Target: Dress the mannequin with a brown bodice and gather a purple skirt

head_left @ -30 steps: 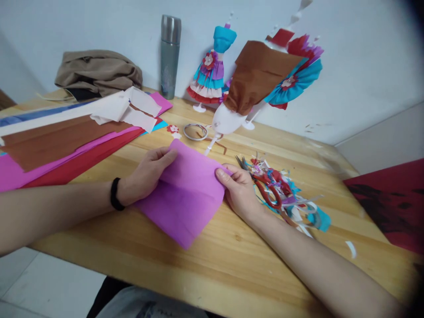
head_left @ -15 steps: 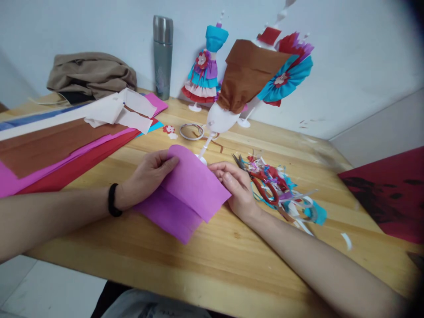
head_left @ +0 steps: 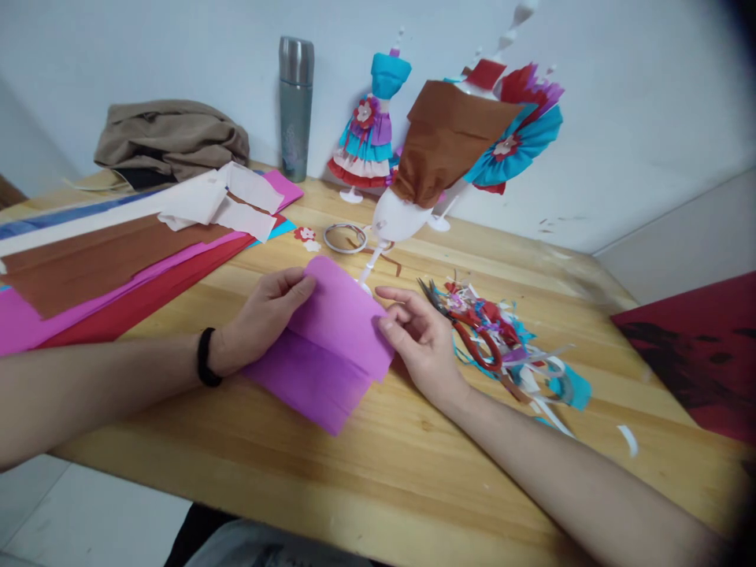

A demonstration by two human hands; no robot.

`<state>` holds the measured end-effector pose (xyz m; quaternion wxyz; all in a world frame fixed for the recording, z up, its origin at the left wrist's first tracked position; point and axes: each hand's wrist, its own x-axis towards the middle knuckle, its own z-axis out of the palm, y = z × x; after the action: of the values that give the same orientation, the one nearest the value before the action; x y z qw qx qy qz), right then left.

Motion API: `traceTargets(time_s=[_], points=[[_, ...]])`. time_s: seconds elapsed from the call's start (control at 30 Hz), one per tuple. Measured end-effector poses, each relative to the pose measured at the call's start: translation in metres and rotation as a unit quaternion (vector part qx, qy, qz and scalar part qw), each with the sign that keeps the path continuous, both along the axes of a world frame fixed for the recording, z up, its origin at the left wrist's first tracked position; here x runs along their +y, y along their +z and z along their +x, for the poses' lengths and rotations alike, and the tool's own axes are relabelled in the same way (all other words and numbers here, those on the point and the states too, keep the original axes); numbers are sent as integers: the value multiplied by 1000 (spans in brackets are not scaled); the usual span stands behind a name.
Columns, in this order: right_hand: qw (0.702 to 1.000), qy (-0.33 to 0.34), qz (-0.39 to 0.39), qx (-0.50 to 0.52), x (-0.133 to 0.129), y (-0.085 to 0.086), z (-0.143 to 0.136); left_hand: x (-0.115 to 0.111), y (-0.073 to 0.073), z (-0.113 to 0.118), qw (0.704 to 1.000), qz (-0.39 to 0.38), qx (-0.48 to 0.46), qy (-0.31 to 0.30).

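Head view: the left hand (head_left: 253,327) holds folded purple paper (head_left: 334,311) above the surface (head_left: 413,472), its grip closed near the upper left corner; the right hand (head_left: 428,346) curves loosely at the right edge, whether pinching cannot be told

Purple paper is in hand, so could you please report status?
Left hand pinching purple paper. Right hand at its edge, grip unclear. Red-handled tool and scraps beside right hand.
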<state>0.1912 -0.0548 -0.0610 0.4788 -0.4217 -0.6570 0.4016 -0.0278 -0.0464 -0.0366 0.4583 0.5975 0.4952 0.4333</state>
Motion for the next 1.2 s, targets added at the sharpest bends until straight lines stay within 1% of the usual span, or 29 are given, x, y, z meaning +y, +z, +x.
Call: traceTargets(time_s=[0.07, 0.13, 0.2, 0.27, 0.33, 0.47, 0.53, 0.67, 0.8, 0.9, 0.97, 1.03, 1.1, 1.2], points=[[1000, 15, 1, 9, -1, 1, 1, -2, 1, 1, 999, -6, 23, -37], [999, 31, 3, 18, -1, 2, 1, -3, 1, 1, 995, 3, 57, -77], [998, 53, -12, 11, -1, 3, 0, -4, 1, 1, 989, 16, 96, -112], [997, 71, -27, -12, -1, 4, -2, -5, 0, 1, 981, 34, 135, -132], [996, 75, -24, -37, -1, 4, -4, -5, 0, 0, 976, 47, 156, -143], [995, 76, -24, -54, -1, 4, -6, -5, 1, -1, 976, 26, 138, -164], [995, 75, -34, -52, -2, 5, -5, -5, 1, -2, 977, 18, 132, -165], [992, 100, -40, -58, -3, 10, -2, -6, -3, -2, 974, 37, 149, -163], [992, 116, -54, 4, -5, 10, -2, -5, -5, 0, 970, 71, 169, -162], [994, 97, -52, -9, -4, 6, -7, -4, -4, 3, 964, 89, 189, -167], [994, 77, -79, -21, -2, 2, -10, -5, -2, 5, 966, 84, 180, -168], [990, 64, -124, 16, 0, -1, -11, -5, 0, 5, 972, 71, 156, -160], [983, 50, -162, 77, 3, -1, -10, -5, 2, 3, 979, 57, 125, -150], [968, 19, -195, 155, 6, 3, -8, -4, 3, -1, 986, 46, 106, -124]])
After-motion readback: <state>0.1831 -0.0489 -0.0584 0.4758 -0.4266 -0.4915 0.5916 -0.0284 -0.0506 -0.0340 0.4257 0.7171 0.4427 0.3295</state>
